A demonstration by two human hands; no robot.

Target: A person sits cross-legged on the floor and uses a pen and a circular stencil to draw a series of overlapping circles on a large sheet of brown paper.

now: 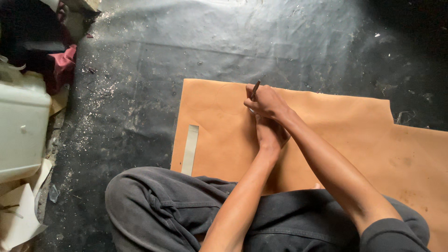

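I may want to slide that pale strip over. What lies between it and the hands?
Only bare tan sheet lies between the pale strip and the hands, left and right, in the head view.

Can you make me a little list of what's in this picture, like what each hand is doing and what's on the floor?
Place: dark, dusty floor, person sitting on it in dark grey trousers
Main thing: large flat tan leather-like sheet spread on the floor
Right hand: holds a thin dark pen-like tool, tip at the sheet
Left hand: presses flat on the sheet, under the right hand
On the sheet: pale grey flat strip near its left edge
Far left: white plastic jug, red cloth, pale paper scraps
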